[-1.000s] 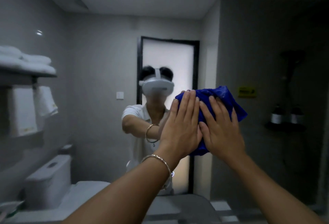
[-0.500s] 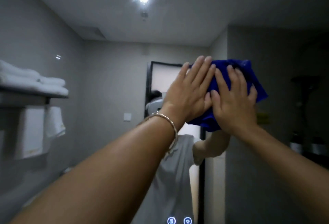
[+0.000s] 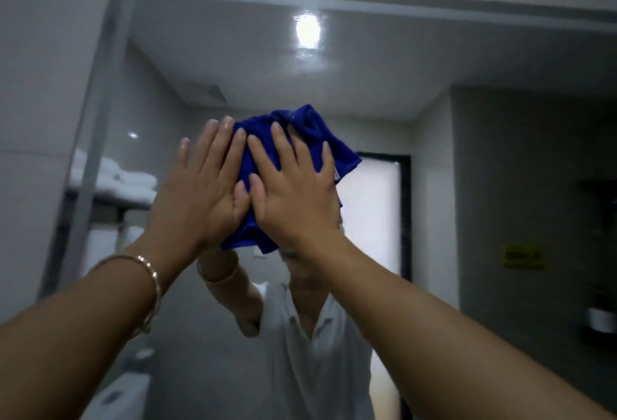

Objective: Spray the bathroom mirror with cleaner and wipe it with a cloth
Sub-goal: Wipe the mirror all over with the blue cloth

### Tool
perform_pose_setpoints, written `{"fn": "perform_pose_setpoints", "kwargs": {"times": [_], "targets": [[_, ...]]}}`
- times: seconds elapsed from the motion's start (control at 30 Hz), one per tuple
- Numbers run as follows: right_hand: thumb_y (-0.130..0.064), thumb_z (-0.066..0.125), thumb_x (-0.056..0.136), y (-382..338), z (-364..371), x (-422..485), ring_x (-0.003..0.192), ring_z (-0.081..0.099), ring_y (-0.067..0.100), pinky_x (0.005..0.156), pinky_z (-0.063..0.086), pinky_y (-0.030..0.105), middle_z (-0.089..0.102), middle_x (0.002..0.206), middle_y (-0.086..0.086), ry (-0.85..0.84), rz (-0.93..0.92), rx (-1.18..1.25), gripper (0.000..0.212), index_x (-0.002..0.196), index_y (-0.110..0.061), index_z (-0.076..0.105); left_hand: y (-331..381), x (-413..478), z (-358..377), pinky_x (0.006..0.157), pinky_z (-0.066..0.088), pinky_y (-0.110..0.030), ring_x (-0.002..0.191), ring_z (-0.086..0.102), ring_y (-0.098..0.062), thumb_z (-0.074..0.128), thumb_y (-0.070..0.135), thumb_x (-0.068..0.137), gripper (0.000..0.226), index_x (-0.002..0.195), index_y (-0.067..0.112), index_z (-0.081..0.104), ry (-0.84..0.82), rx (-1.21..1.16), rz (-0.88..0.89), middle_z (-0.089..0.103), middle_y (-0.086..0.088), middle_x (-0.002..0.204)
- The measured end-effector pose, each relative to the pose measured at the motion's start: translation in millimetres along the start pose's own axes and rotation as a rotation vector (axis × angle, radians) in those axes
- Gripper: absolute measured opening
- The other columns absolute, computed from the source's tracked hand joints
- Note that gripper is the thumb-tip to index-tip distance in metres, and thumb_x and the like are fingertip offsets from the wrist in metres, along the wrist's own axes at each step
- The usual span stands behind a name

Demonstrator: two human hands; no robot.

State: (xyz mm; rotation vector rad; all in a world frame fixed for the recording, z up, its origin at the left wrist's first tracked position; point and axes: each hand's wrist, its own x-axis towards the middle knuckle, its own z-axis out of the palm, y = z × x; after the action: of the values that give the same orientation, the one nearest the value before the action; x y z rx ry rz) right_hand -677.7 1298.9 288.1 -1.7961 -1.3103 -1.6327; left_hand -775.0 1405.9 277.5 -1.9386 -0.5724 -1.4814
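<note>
A crumpled blue cloth (image 3: 300,129) is pressed flat against the large wall mirror (image 3: 467,152), in its upper middle part. My left hand (image 3: 200,192) lies on the cloth's left side, fingers stretched upward, a thin bracelet on its wrist. My right hand (image 3: 293,192) covers the cloth's middle and right, fingers spread. Both palms push the cloth onto the glass. The mirror's grey frame (image 3: 100,119) shows along the top and left. No spray bottle is in view.
The mirror reflects a person in a white shirt (image 3: 317,346), a ceiling lamp (image 3: 307,32), a frosted door (image 3: 370,216), a shelf of folded white towels (image 3: 117,179) and a toilet tank (image 3: 120,393). Plain grey wall (image 3: 40,85) borders the mirror's left.
Both hands slid the cloth up and to the left on the glass. The view tilted upward, so the mirror's top frame now shows.
</note>
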Motion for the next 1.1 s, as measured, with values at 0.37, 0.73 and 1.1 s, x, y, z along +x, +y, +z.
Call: {"fn": "perform_pose_setpoints", "kwargs": {"times": [0.37,0.73,1.1], "targets": [[-0.044,0.033,0.092,-38,15,3,0.131,0.04,0.024,0.107,0.025,0.051,0.04,0.148,0.005,0.023,-0.209,0.008,0.055,0.142,-0.024,0.043,-38,-46,6,0.114,0.009,-0.046,0.143,0.002,-0.032,0.014,0.036,0.088,0.067,0.143,0.002,-0.005,-0.089,-0.113,-0.071,0.005,-0.022,0.155],[-0.044,0.027,0.1,121,-45,55,0.145,0.01,0.015,0.117,0.004,0.048,0.014,0.159,-0.002,0.087,0.025,0.012,0.052,0.149,-0.033,0.02,70,124,-17,0.115,0.005,-0.05,0.143,-0.003,-0.034,0.017,0.037,0.094,0.065,0.148,0.004,0.001,0.025,-0.16,0.066,-0.002,-0.02,0.156],[-0.041,0.027,0.101,234,-57,-103,0.146,-0.001,0.013,0.115,-0.004,0.045,0.002,0.16,-0.003,-0.002,0.28,0.033,0.053,0.151,-0.033,0.009,254,79,-20,0.115,0.001,-0.047,0.143,-0.006,-0.035,-0.006,0.04,0.08,0.077,0.147,0.004,-0.003,-0.051,-0.146,0.25,-0.005,-0.019,0.156]]}}
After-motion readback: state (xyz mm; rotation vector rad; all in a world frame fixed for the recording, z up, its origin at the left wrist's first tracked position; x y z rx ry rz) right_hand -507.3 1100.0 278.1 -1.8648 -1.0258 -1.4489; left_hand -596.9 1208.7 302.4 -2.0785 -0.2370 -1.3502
